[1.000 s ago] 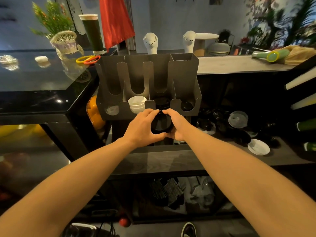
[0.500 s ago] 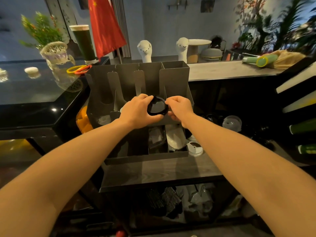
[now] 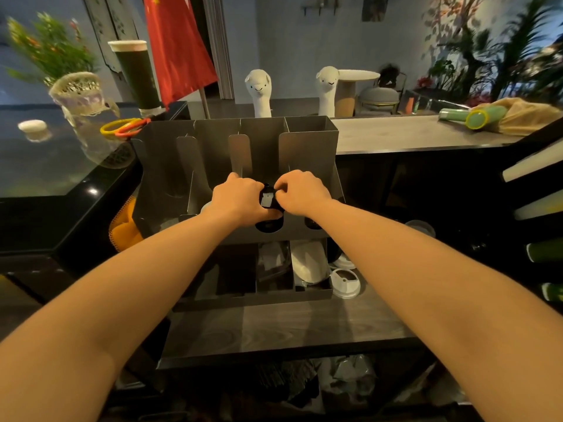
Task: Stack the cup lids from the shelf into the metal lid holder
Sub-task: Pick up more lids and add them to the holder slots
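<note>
— Hands?
— Both pinching: left hand (image 3: 237, 199) and right hand (image 3: 300, 193) are gripping one black lid (image 3: 268, 201) between them.
— Lid position?
— It is being held at third slot from left of metal holder (image 3: 307, 147). On shelf (image 3: 289, 327), white lid (image 3: 345, 283) is lying.

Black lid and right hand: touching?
Touching. Head view: the right hand pinches the black lid at its right edge, with no gap visible; the left hand holds the other side.
</note>
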The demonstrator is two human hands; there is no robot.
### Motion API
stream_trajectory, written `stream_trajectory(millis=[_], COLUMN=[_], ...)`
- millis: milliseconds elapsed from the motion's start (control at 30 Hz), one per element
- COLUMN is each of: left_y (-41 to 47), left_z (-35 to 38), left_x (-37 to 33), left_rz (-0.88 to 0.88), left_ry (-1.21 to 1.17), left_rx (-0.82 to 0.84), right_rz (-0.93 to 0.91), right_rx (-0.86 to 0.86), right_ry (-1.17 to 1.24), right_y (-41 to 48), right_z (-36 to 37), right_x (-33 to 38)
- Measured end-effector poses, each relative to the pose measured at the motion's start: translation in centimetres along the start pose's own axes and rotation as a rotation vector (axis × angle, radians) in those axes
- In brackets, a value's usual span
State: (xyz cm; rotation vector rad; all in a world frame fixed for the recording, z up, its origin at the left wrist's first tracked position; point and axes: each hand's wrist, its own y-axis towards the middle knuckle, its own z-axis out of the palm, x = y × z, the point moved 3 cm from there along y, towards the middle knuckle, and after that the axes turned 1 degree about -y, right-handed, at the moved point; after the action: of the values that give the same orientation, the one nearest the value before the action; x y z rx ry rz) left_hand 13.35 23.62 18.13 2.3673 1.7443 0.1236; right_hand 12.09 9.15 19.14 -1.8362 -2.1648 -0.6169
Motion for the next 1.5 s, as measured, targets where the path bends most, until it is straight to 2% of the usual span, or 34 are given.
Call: stream_trajectory(millis=[133, 300, 567, 933, 1000, 1133, 1300, 1433, 1500], left_y=[0.6, 1.1, 1.7, 0.8, 0.3, -0.6, -2.7, -5.1, -5.8], left_z=[1.3, 2.9, 3.0, 2.4, 1.9, 0.5, -0.8, -0.8, -0.2], left_x=[-0.2, 0.3, 0.5, -0.1, -0.3, 0.0, 0.3, -1.8, -3.3], left_rz=[0.011, 0.02, 0.125, 0.063, 0.04, 0.082, 0.157, 0.153, 0.149], left_ry=[0.044, 0.062, 0.124, 0.146, 0.14, 0.102, -0.057, -0.255, -0.279], left_rx=[0.112, 0.173, 0.23, 0.167, 0.088, -0.176, -0.294, -0.207, -0.13], right_rz=[-0.093, -0.113, -0.045, -0.094, -0.135, -0.205, -0.205, -0.124, -0.07], right_rx=[0.083, 0.104, 0.152, 0.13, 0.068, -0.109, -0.2, -0.237, -0.223], right_ry=[-0.338, -0.494, -0.484, -0.571, -0.58, -0.514, -0.365, -0.314, -0.303], right_y=[0.6, 0.8, 0.9, 0.5, 0.2, -0.3, -2.8, -6.2, -7.8], right_z=[0.3, 1.2, 2.5, 2.3, 2.4, 1.7, 0.5, 0.0, 0.3], right_x=[0.8, 1.0, 0.5, 0.8, 0.8, 0.9, 0.9, 0.0, -1.0])
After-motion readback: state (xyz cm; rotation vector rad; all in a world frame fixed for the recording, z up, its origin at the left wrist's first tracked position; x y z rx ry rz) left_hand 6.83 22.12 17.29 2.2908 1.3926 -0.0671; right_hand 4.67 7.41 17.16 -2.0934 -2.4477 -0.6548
